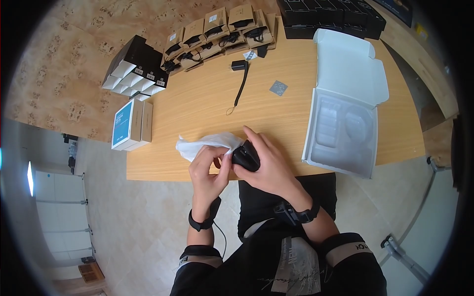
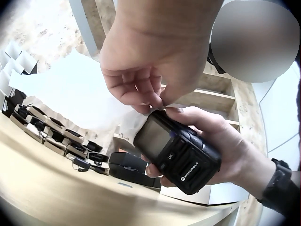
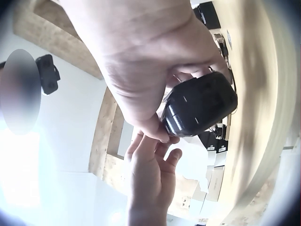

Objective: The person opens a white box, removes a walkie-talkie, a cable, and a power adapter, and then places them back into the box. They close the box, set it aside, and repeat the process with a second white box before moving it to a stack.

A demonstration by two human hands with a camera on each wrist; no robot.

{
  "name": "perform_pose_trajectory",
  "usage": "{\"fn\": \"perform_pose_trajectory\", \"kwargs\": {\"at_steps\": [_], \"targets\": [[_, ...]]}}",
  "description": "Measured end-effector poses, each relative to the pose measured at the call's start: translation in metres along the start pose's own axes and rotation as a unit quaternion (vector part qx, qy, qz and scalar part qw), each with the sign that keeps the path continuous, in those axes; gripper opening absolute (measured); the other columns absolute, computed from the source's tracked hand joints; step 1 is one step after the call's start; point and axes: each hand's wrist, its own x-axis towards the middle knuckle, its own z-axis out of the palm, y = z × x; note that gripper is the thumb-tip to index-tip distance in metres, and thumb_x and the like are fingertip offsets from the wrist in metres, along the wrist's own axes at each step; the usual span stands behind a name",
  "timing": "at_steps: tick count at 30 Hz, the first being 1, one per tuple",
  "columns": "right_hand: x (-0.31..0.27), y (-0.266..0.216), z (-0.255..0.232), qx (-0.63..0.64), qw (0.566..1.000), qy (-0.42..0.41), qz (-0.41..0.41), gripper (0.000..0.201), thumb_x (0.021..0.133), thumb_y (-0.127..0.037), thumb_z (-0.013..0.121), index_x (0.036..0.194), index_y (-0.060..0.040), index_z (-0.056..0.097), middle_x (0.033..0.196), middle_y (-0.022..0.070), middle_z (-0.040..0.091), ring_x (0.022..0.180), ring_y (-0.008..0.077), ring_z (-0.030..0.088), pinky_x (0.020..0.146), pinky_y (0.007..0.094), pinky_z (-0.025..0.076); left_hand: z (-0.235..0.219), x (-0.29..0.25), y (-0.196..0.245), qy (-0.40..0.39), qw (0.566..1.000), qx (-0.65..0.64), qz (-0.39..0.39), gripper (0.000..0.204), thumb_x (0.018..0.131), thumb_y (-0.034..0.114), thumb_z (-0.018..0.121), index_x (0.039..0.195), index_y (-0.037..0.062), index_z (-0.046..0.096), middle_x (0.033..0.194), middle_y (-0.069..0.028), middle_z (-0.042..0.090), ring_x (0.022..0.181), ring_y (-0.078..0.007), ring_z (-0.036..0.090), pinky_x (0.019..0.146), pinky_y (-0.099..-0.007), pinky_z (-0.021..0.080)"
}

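Observation:
A black Motorola two-way radio (image 2: pixel 183 162) with a small screen and keys is held in my right hand (image 1: pixel 271 170), the fingers and thumb wrapped round its sides. The right wrist view shows its black end (image 3: pixel 202 103). At the screen end, my left hand (image 1: pixel 207 172) has thumb and fingertips pinched together right at the radio's edge, on a thin white plastic bag (image 1: pixel 202 145). The bag spreads out to the left, beyond the left hand, and overlaps the top of the radio in the left wrist view. Both hands meet close over the table's near edge.
An open white box (image 1: pixel 340 128) with a moulded tray stands right on the table (image 1: pixel 197 118). A black strap (image 1: pixel 242 86) and a grey square sachet (image 1: pixel 278 88) lie ahead. Cardboard trays (image 1: pixel 215 27), black boxes (image 1: pixel 136 66) and white-blue boxes (image 1: pixel 131 126) line the far and left sides.

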Motion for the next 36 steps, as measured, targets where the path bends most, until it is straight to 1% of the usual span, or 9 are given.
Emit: {"fn": "perform_pose_trajectory", "kwargs": {"at_steps": [9, 14, 16, 22, 28, 30, 33, 34, 36], "targets": [[0.001, -0.006, 0.006, -0.153, 0.988, -0.016, -0.03, 0.086, 0.078, -0.036, 0.082, 0.139, 0.012, 0.046, 0.107, 0.0179, 0.058, 0.087, 0.0347, 0.068, 0.073, 0.0411, 0.056, 0.006, 0.009, 0.0, -0.019, 0.994, 0.076, 0.076, 0.016, 0.073, -0.005, 0.081, 0.081, 0.0011, 0.069, 0.077, -0.008, 0.061, 0.073, -0.0249, 0.057, 0.062, -0.0335, 0.047], [0.007, -0.01, -0.001, -0.051, 0.994, -0.051, 0.08, 0.084, 0.075, -0.028, 0.083, 0.14, 0.0106, 0.048, 0.115, 0.0201, 0.058, 0.104, 0.0357, 0.063, 0.088, 0.0412, 0.052, 0.002, 0.006, -0.006, -0.027, 0.989, 0.072, 0.13, 0.019, 0.072, -0.003, 0.084, 0.081, 0.0015, 0.068, 0.078, -0.0089, 0.062, 0.076, -0.0278, 0.059, 0.065, -0.0355, 0.048], [0.007, -0.006, -0.001, -0.049, 0.995, -0.043, 0.073, 0.082, 0.075, -0.028, 0.083, 0.139, 0.0103, 0.049, 0.117, 0.0202, 0.058, 0.106, 0.0355, 0.063, 0.09, 0.0409, 0.051, -0.001, 0.004, -0.007, -0.03, 0.986, 0.08, 0.141, 0.019, 0.072, -0.003, 0.084, 0.081, 0.0015, 0.068, 0.079, -0.0091, 0.062, 0.077, -0.0282, 0.06, 0.066, -0.0359, 0.048], [0.006, -0.002, -0.001, -0.015, 0.998, -0.009, 0.06, 0.072, 0.074, -0.026, 0.084, 0.131, 0.0075, 0.056, 0.121, 0.019, 0.059, 0.11, 0.035, 0.063, 0.093, 0.0404, 0.051, -0.012, -0.008, -0.007, -0.041, 0.992, 0.088, 0.086, 0.018, 0.073, -0.004, 0.083, 0.082, 0.0015, 0.068, 0.078, -0.0083, 0.063, 0.073, -0.0251, 0.06, 0.064, -0.033, 0.048], [0.003, -0.006, 0.004, -0.026, 0.999, 0.021, 0.026, 0.068, 0.073, -0.029, 0.089, 0.125, 0.0048, 0.06, 0.12, 0.0169, 0.059, 0.108, 0.034, 0.064, 0.092, 0.0401, 0.053, -0.014, -0.024, -0.018, -0.035, 0.995, -0.042, -0.082, 0.01, 0.085, -0.001, 0.078, 0.085, 0.0002, 0.068, 0.082, -0.0054, 0.067, 0.075, -0.0159, 0.061, 0.067, -0.0273, 0.048], [0.002, -0.007, 0.005, -0.033, 0.999, 0.019, 0.024, 0.068, 0.073, -0.029, 0.09, 0.125, 0.0039, 0.06, 0.12, 0.0163, 0.059, 0.108, 0.0337, 0.065, 0.092, 0.04, 0.054, -0.009, -0.034, -0.028, 0.006, 0.957, -0.206, -0.205, 0.014, 0.096, 0.007, 0.07, 0.105, -0.0008, 0.065, 0.097, -0.0047, 0.069, 0.087, -0.0143, 0.062, 0.08, -0.0267, 0.049], [-0.002, -0.009, 0.01, -0.055, 0.998, 0.03, -0.01, 0.068, 0.073, -0.029, 0.09, 0.124, 0.0025, 0.059, 0.12, 0.0151, 0.059, 0.107, 0.0336, 0.065, 0.092, 0.0404, 0.054, 0.001, -0.037, -0.034, 0.026, 0.927, -0.283, -0.245, 0.038, 0.104, 0.023, 0.062, 0.132, -0.0019, 0.054, 0.123, -0.01, 0.064, 0.112, -0.0183, 0.061, 0.099, -0.0318, 0.046], [-0.004, -0.011, 0.012, -0.053, 0.998, 0.032, -0.015, 0.067, 0.072, -0.028, 0.09, 0.124, 0.002, 0.06, 0.121, 0.0151, 0.058, 0.108, 0.0338, 0.065, 0.092, 0.0405, 0.054, 0.005, -0.038, -0.033, 0.026, 0.927, -0.283, -0.245, 0.038, 0.104, 0.023, 0.062, 0.132, -0.0019, 0.054, 0.123, -0.01, 0.064, 0.112, -0.0183, 0.061, 0.099, -0.0318, 0.046], [-0.004, -0.012, 0.015, -0.051, 0.998, 0.031, -0.022, 0.066, 0.072, -0.027, 0.091, 0.123, 0.0015, 0.06, 0.122, 0.0151, 0.058, 0.108, 0.034, 0.064, 0.093, 0.0405, 0.054, 0.014, -0.038, -0.031, -0.04, 0.871, -0.426, -0.24, 0.061, 0.109, 0.045, 0.043, 0.148, -0.0005, 0.039, 0.138, -0.0145, 0.056, 0.127, -0.0247, 0.056, 0.106, -0.0386, 0.046]]}}
